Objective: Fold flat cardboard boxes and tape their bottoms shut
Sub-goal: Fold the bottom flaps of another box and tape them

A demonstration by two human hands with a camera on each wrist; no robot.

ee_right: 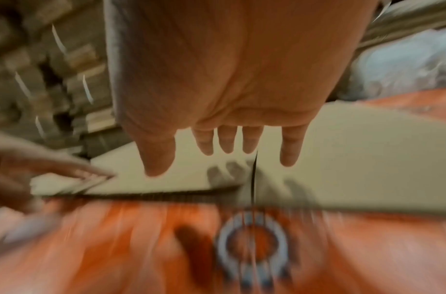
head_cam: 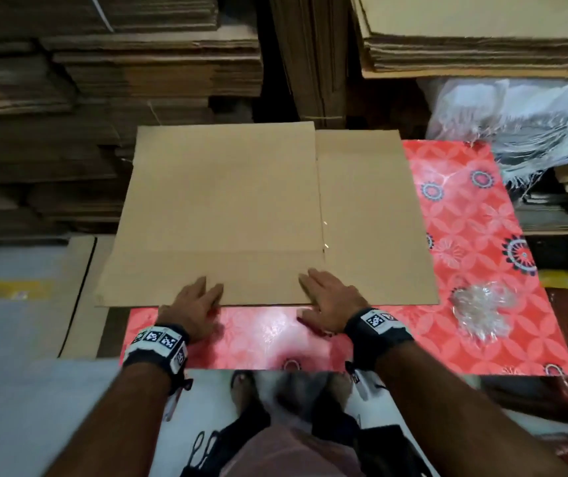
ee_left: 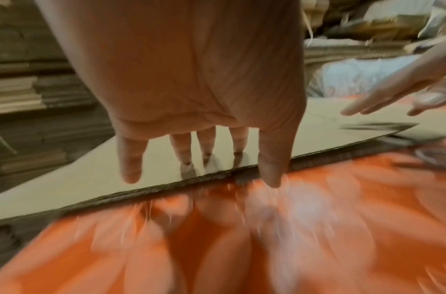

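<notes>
Reaching with fingers straight and holding nothing, left hand [head_cam: 196,302] and right hand [head_cam: 329,299] meet flat box [head_cam: 241,208]'s near edge, likely to raise it.

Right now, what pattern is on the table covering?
Glossy red table covering with pale flowers and dark ring medallions; clearest in the head view.

A table covered by a glossy red floral-patterned plastic cloth [head_cam: 475,235] carries a flattened brown cardboard box [head_cam: 241,208] lying across its left and middle, and a crumpled clear plastic wrapper [head_cam: 482,304] near its right edge.
</notes>
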